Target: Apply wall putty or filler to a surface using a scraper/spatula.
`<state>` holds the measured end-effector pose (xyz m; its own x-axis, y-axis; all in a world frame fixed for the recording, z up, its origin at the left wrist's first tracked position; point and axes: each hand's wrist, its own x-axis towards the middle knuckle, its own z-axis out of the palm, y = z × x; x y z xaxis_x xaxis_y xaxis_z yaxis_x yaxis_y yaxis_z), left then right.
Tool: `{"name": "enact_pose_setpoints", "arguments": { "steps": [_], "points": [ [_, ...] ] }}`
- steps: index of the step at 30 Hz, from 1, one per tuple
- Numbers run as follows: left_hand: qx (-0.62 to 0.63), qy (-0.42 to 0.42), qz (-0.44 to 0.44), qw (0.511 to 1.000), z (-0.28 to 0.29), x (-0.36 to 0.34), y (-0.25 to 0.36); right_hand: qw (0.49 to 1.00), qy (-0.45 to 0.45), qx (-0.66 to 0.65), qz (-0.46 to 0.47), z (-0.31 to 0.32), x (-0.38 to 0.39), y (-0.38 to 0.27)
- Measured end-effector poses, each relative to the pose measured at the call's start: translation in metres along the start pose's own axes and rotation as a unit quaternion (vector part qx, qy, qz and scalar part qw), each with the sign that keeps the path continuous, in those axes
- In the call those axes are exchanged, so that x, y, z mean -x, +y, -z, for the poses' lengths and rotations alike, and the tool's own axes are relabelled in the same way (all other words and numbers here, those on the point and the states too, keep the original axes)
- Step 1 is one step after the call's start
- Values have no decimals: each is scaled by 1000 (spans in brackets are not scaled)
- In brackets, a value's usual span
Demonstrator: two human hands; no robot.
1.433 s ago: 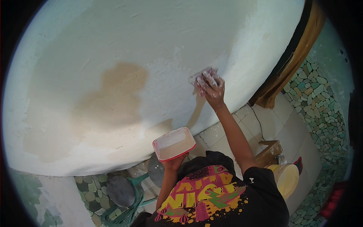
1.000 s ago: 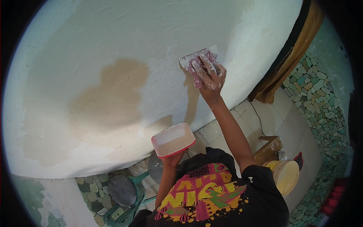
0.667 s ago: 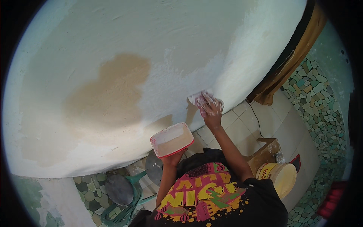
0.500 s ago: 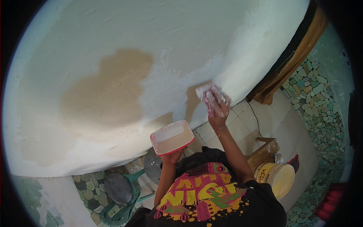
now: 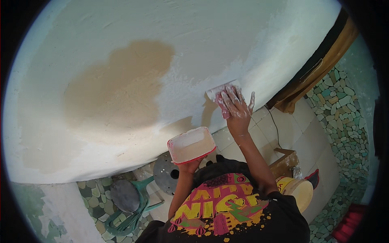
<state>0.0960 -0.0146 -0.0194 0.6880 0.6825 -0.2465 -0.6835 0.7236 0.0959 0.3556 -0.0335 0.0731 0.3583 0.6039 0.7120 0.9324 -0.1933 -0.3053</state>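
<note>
My right hand (image 5: 238, 104), smeared with white paste, presses a putty knife (image 5: 221, 90) with a wide pale blade and a reddish handle against the wall (image 5: 202, 44). Its fingers lie along the tool, and the thumb sticks out to the right. Lower down, my left hand (image 5: 189, 166) supports a rectangular tub (image 5: 192, 146) with a red rim from beneath. Whitish paste coats the inside of the tub, whose open side faces up. Fresh white filler shows on the wall around the blade, fading into grey-green paint.
A yellow bucket (image 5: 299, 192) stands at my right, beside a wooden piece (image 5: 283, 161). Behind my left arm are a grey disc with holes (image 5: 165, 172) and a green chair-like frame (image 5: 139, 198). A brown cloth (image 5: 291, 99) hangs at the wall's right edge; a black cable (image 5: 277, 129) crosses the tiles.
The right hand has flattened and turned against the wall, with its fingers spreading and the thumb swinging outward. The tub has shifted slightly right and up in the picture.
</note>
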Motion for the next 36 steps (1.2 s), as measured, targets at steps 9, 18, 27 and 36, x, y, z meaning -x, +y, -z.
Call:
{"name": "enact_pose_setpoints", "arguments": {
  "steps": [9, 18, 27, 36],
  "points": [
    [-14, -38, 16, 999, 18, -4, -8, 990, 125, -15, 65, 29, -87, 10],
    [21, -39, 1, 999, 31, -6, -30, 996, -2, -91, 12, 6, 19, 51],
    [23, -38, -62, 997, 10, -28, -53, 894, -137, -303, -300, 86, 84, 83],
    [45, -32, -42, 998, 46, -35, -82, 864, -347, -365, 14, 141, -13, 16]
  ]
}}
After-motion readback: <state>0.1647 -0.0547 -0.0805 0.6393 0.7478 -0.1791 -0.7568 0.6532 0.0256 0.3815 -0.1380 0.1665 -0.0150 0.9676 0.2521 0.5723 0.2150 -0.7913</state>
